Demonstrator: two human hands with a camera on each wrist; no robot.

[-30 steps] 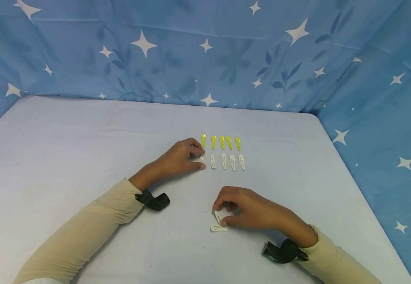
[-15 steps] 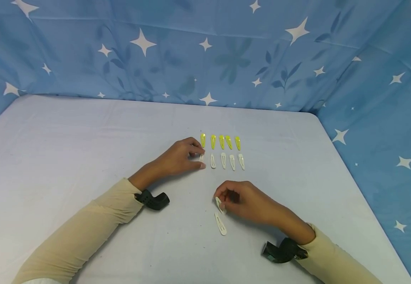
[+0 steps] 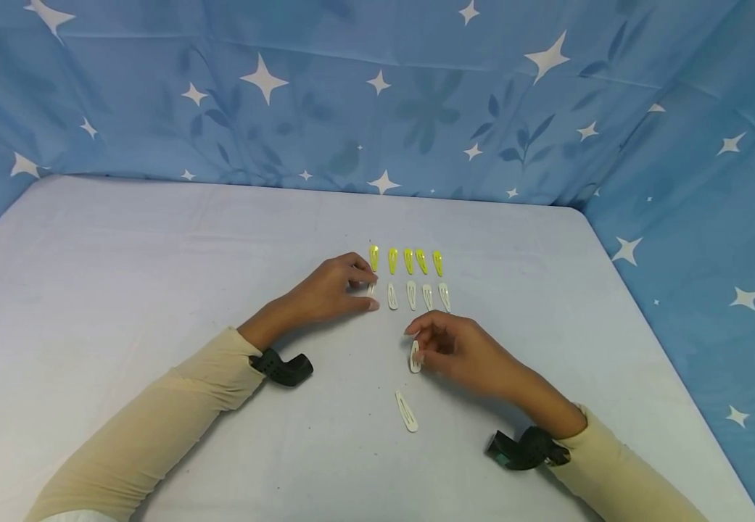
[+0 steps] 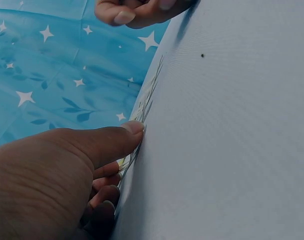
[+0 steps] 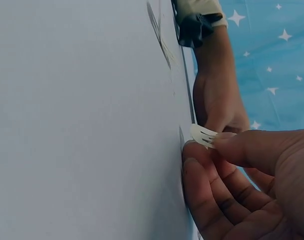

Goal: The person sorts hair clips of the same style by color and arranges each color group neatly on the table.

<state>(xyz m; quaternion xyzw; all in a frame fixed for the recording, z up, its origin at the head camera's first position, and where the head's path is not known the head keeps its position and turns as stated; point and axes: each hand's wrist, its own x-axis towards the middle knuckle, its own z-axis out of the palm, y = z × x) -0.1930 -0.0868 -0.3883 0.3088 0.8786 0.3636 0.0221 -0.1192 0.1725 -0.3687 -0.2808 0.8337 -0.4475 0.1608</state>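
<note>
In the head view my right hand [image 3: 462,351] pinches a white snap hair clip [image 3: 415,357] between thumb and fingers, above the table; the right wrist view shows the same hair clip [image 5: 203,135] at the thumb tip. My left hand [image 3: 334,290] rests at the left end of a row of white hair clips [image 3: 411,296], its thumb and fingertips at the two ends of the leftmost clip [image 3: 370,291], which they partly hide. Behind that row lies a row of yellow hair clips [image 3: 408,262]. One loose white hair clip [image 3: 406,411] lies nearer to me.
A white cloth covers the table [image 3: 155,246]. Blue curtain [image 3: 351,109] with white stars hangs behind it and along the right side. Each wrist wears a black camera mount [image 3: 282,368].
My right hand has lifted one white hair clip off the near pair and carried it forward, turning it lengthwise. The clip left behind has swung round. My left hand stays put.
</note>
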